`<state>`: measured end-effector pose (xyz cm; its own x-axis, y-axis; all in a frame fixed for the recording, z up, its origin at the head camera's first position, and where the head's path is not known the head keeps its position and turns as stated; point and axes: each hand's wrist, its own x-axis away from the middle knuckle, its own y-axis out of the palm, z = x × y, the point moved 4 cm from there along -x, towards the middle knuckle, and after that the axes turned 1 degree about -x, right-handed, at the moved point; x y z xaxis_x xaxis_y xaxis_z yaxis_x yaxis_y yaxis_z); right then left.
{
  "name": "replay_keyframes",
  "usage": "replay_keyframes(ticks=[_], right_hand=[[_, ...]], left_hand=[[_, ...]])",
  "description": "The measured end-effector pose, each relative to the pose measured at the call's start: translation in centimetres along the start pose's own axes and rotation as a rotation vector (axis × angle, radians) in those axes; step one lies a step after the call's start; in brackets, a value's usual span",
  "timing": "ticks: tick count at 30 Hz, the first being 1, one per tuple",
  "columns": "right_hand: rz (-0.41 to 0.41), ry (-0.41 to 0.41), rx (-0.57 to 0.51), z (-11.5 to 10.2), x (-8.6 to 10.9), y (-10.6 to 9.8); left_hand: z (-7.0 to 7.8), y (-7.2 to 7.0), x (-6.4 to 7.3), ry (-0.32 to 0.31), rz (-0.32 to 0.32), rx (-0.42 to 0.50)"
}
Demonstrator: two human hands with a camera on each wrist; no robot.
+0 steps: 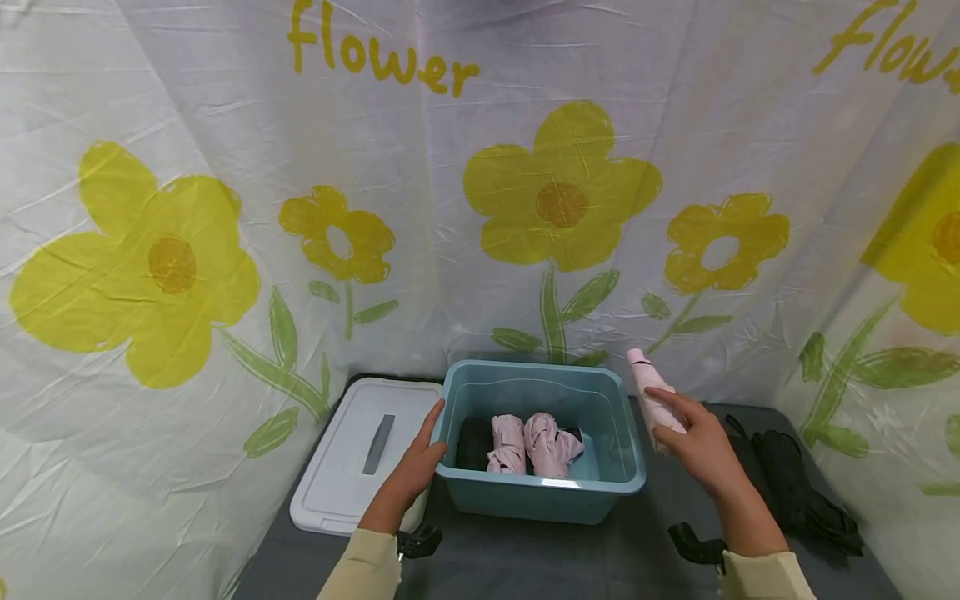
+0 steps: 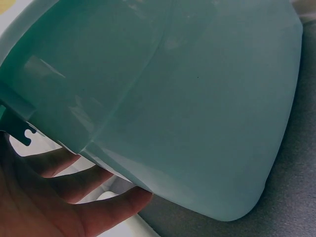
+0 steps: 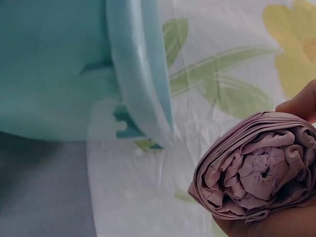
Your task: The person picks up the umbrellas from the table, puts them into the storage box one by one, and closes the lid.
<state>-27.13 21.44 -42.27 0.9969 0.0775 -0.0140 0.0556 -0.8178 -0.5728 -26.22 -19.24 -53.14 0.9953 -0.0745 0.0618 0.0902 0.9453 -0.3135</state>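
Pink roll (image 3: pixel 261 170): maybe an umbrella, gripped by right fingers (image 3: pixel 302 103); slack could unfurl it.
Teal bin (image 1: pixel 525 500): left fingers (image 2: pixel 116 210) spread against its side; uneven push could tip it.

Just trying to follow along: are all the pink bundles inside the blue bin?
No, the right hand holds one pink bundle outside the blue bin, beside its right end.
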Motion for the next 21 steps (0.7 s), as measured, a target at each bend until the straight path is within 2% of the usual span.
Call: replay_keyframes(ticks=[16,21], right_hand=[[-0.063,-0.123,-0.039,-2.2,-0.6,1.7],[-0.082,-0.139,-0.050,-2.4,-0.8,2.3]], left_hand=[[-0.1,0.0,0.0,-0.013,-0.001,0.000],[0.1,0.0,0.0,-0.017,-0.002,0.002]])
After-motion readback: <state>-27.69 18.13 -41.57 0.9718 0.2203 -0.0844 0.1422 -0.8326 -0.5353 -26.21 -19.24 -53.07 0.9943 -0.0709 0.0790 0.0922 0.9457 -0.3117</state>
